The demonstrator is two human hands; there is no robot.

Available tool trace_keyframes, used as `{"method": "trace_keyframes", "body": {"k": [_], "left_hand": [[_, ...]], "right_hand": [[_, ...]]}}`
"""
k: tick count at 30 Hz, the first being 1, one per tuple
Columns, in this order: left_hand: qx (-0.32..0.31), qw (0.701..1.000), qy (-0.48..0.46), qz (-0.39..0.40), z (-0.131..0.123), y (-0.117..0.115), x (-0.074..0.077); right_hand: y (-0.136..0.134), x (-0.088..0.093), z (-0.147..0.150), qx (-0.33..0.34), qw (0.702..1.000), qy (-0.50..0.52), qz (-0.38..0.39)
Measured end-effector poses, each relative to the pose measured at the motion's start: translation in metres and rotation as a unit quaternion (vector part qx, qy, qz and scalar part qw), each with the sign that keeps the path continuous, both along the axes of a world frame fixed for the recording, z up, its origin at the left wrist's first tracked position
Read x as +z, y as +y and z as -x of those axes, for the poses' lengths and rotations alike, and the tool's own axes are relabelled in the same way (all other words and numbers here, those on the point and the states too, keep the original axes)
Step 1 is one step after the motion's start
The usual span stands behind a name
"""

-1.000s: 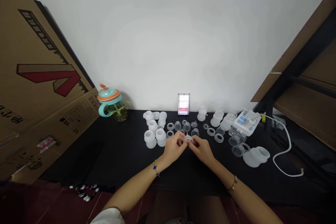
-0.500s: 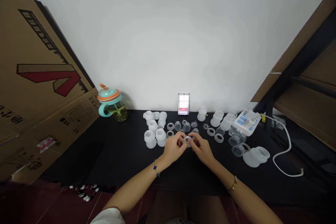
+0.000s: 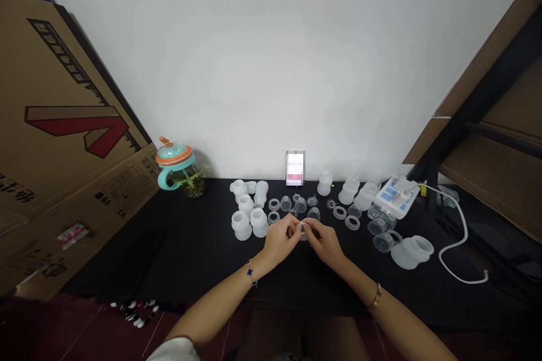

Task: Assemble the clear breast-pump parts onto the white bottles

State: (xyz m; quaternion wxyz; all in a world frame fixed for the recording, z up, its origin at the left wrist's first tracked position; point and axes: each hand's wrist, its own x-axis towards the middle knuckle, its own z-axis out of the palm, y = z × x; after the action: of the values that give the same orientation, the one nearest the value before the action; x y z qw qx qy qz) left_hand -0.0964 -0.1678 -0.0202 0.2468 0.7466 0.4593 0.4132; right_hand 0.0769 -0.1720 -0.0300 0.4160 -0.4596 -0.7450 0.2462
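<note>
My left hand (image 3: 280, 236) and my right hand (image 3: 325, 241) meet over the middle of the black table. Both are closed, fingertips pinched on a small translucent ring (image 3: 304, 233), mostly covered by the fingers. Just beyond the fingers lie clear dome caps (image 3: 300, 205), soft nipples (image 3: 312, 201) and loose translucent collar rings (image 3: 274, 204). Several frosted white baby bottle bodies (image 3: 241, 225) are grouped left of my left hand. Two more rings (image 3: 352, 223) lie beyond my right hand, to its right.
A teal-lidded glass jug (image 3: 180, 169) stands at the back left beside a cardboard box (image 3: 76, 124). A phone-like screen (image 3: 295, 168) leans on the wall. On the right are more bottles (image 3: 349, 190), a white power strip (image 3: 398, 196) with its cable (image 3: 466, 225), and a tilted bottle (image 3: 411, 252).
My fingertips have drawn closer together over the ring, which is now more covered. The view has shifted very slightly; the other things on the table stay in place.
</note>
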Motion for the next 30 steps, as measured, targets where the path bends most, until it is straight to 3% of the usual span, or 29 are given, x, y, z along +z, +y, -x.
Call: {"method": "trace_keyframes", "body": {"k": [9,16,30], "left_hand": [[-0.001,1.000,0.003,-0.002,-0.001,0.000,-0.002],[0.001,1.000,0.001,0.005,-0.002,-0.001,-0.002],[0.007,1.000,0.016,-0.014,-0.001,0.002,-0.010]], "right_hand": [[-0.003,0.005,0.000,0.013,0.999,0.018,0.035],[-0.002,0.006,-0.001,0.004,1.000,-0.016,0.004],[0.000,0.002,0.000,0.005,1.000,-0.009,0.022]]}}
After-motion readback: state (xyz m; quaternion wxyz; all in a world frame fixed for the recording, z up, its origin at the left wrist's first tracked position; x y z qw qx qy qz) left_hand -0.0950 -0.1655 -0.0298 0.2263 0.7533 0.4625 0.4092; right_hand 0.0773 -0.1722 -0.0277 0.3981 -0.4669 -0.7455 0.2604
